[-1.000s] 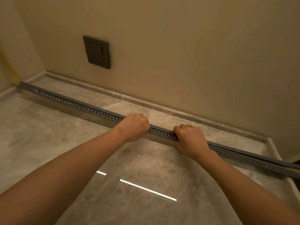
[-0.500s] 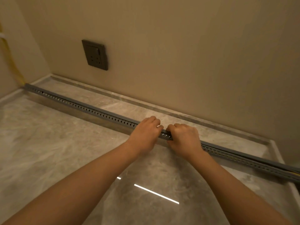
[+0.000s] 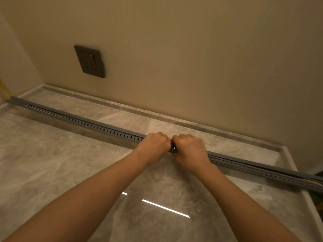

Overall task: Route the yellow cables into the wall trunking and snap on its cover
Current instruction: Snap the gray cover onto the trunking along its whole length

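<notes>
A long grey slotted trunking [image 3: 83, 122] lies across the marble surface, from the far left corner to the right edge. Its grey cover [image 3: 248, 158] sits along the top. My left hand [image 3: 154, 145] and my right hand [image 3: 189, 148] are both closed over the trunking near its middle, knuckles almost touching. A short stretch of yellow cable [image 3: 312, 181] shows at the trunking's right end, where the cover stands slightly raised. Another yellow cable [image 3: 4, 89] runs up the wall at the far left.
A dark wall socket [image 3: 90, 61] sits on the beige wall above the trunking's left half. The marble surface [image 3: 61, 163] has a low raised rim [image 3: 290, 159] at the back and right side. A bright light streak reflects between my forearms.
My left hand has slid right along the trunking, from well apart to right beside my right hand. The view has shifted slightly.
</notes>
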Motion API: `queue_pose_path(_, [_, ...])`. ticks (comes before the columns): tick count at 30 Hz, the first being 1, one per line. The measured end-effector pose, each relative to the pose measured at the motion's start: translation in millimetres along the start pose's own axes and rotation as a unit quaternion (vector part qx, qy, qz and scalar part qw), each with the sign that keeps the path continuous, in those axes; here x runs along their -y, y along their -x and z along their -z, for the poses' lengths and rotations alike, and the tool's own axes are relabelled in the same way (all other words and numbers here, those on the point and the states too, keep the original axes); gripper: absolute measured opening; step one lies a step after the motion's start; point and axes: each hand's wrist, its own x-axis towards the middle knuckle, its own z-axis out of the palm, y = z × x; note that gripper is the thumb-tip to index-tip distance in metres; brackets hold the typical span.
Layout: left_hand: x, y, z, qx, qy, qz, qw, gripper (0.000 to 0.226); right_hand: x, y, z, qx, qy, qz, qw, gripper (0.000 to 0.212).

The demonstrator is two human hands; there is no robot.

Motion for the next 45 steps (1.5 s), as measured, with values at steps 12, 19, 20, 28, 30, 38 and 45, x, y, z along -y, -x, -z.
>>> queue_pose_path(12, [2, -1, 1, 0.008, -0.040, -0.048, 0.998, 0.017, -1, 13, -3, -0.005, -0.001, -0.003, 1.000, 0.022])
queue_pose_path(19, [4, -3, 0, 0.004, -0.039, -0.054, 0.998, 0.015, -19, 29, 2, -0.011, -0.009, -0.032, 0.999, 0.024])
queue_pose_path(20, [4, -3, 0, 0.003, -0.038, -0.055, 0.998, 0.016, -22, 31, 3, -0.011, -0.003, -0.033, 0.999, 0.024])
queue_pose_path(28, [7, -5, -3, -0.009, -0.022, -0.059, 0.998, 0.015, -31, 32, 9, 0.003, 0.046, -0.016, 0.999, 0.020])
queue_pose_path(30, [7, -5, -4, -0.011, -0.023, -0.061, 0.998, 0.015, -32, 30, 9, 0.010, 0.053, -0.008, 0.998, 0.020])
queue_pose_path(38, [7, -2, -6, -0.025, -0.013, -0.032, 0.999, 0.012, -35, 26, 10, 0.011, 0.049, 0.008, 0.999, 0.021])
queue_pose_path(45, [-14, 18, -21, -0.258, 0.245, 0.126, 0.926, 0.033, -34, 27, 17, -0.016, 0.058, 0.022, 0.998, 0.019])
